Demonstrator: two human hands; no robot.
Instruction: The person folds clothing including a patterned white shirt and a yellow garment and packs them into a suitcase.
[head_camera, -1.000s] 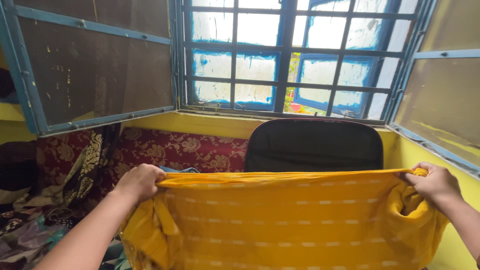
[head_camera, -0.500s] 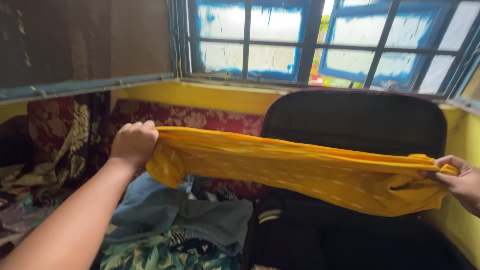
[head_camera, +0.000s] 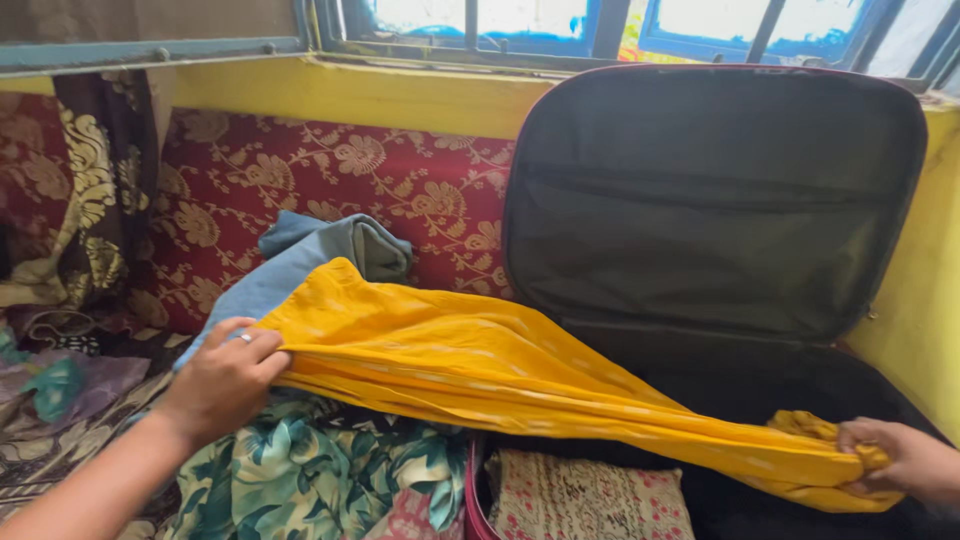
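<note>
A long yellow cloth (head_camera: 480, 370) with faint pale dashes stretches from lower left to lower right. My left hand (head_camera: 225, 375) grips its left end above a green leaf-print cloth (head_camera: 320, 480). My right hand (head_camera: 900, 460) holds the bunched right end low inside an open black suitcase (head_camera: 720, 200), whose lid leans upright against the yellow wall. A folded cream cloth with small red flowers (head_camera: 590, 500) lies in the suitcase under the yellow cloth.
A blue-grey garment (head_camera: 320, 250) lies heaped behind the yellow cloth. A red floral fabric (head_camera: 330, 180) covers the wall below a blue-framed window (head_camera: 600, 20). More crumpled clothes (head_camera: 60, 380) lie at the left.
Both hands have dropped with the yellow cloth, from held up and spread to lowered over the clothes and suitcase. The view has tilted down, so the suitcase's inside now shows.
</note>
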